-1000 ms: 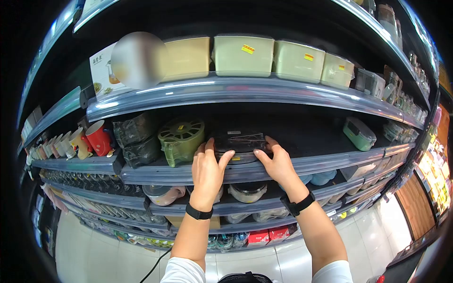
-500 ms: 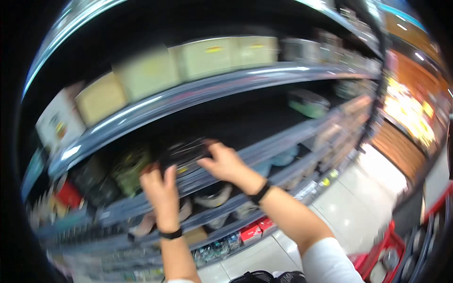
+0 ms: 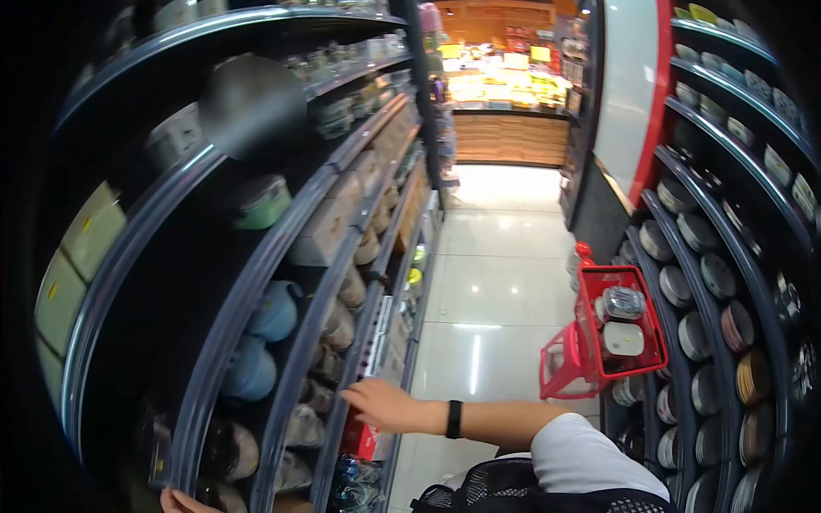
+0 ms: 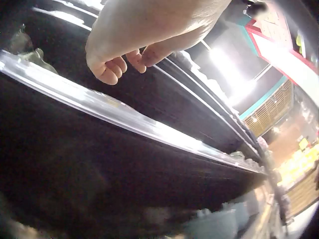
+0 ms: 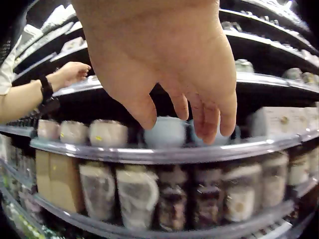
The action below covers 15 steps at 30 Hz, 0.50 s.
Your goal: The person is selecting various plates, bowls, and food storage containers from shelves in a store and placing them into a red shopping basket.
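My right hand [image 3: 385, 406] hangs relaxed in front of the shelves, holding nothing. In the right wrist view its fingers point down before two light-blue pots [image 5: 165, 132]. Only part of my left hand [image 3: 184, 503] shows at the bottom left of the head view, by the shelf edge. Seen from the left wrist, this hand [image 4: 149, 35] has loosely bent fingers and nothing in them. A dark container with a clear lid [image 3: 160, 449] sits on the shelf just beyond it, partly in shadow.
A green-based box [image 3: 263, 205] stands farther along that shelf. Across the aisle's tiled floor [image 3: 475, 291], a red basket [image 3: 590, 363] holds several containers. Stacked bowls and plates fill the right-hand shelves [image 3: 688, 248]. A lit display [image 3: 505, 85] closes off the far end.
The view has swung right from the shelf toward the aisle. Both hands have let go of the dark container, which stays on the shelf. My right hand has drawn back from it.
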Each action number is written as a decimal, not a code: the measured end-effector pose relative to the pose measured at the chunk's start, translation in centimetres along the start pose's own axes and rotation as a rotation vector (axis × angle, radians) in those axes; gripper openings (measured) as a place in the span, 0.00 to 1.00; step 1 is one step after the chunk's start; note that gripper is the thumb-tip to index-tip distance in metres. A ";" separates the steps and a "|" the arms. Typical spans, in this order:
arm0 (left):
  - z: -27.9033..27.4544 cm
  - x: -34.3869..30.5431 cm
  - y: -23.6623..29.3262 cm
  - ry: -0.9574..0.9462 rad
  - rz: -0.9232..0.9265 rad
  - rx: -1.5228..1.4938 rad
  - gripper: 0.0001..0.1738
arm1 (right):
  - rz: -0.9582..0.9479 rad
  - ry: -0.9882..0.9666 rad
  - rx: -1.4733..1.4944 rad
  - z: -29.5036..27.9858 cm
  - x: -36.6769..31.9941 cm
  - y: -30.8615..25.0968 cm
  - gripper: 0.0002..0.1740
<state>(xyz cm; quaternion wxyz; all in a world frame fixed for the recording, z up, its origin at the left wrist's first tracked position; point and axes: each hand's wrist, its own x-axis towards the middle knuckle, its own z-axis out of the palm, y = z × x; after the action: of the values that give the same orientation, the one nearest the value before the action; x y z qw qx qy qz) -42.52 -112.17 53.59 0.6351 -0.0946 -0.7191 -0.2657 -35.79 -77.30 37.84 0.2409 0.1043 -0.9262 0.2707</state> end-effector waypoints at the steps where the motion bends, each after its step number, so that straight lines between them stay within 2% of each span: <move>1: 0.5 -1.5 2.0 -0.065 0.003 -0.002 0.13 | 0.094 -0.030 -0.053 -1.0 -3.3 3.0 0.30; 3: 2.1 -5.3 6.9 -0.251 -0.196 -0.298 0.11 | 0.387 -0.191 -0.055 -4.2 -10.0 7.7 0.31; 5: 3.7 -9.4 12.2 -0.494 -0.181 -0.256 0.10 | 0.628 -0.081 -0.093 -6.5 -17.4 11.7 0.31; 7: 5.1 -13.5 19.5 -0.778 -0.336 -0.413 0.13 | 0.804 0.001 -0.144 -9.4 -24.6 15.3 0.31; 9: 9.7 -22.4 23.7 -0.964 -0.222 -0.737 0.08 | 0.901 0.052 -0.198 -12.5 -31.0 18.6 0.30; 11: 8.8 -25.0 35.7 -1.237 -0.299 -0.957 0.05 | 1.002 0.093 -0.246 -16.4 -36.6 21.1 0.30; 13: 10.0 -31.8 43.3 -1.457 -0.212 -1.164 0.06 | 1.191 0.207 -0.286 -20.7 -41.5 23.6 0.30; 15: 9.0 -33.8 53.0 -1.680 -0.140 -1.349 0.07 | 1.244 0.458 -0.213 -25.0 -46.8 25.9 0.30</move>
<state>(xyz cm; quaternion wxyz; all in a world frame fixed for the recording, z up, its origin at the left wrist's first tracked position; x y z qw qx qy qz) -19.22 -56.28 34.40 -0.2612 -0.5358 -0.6340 -0.4928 5.90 -38.99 21.04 0.2391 -0.5334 -0.7609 0.2816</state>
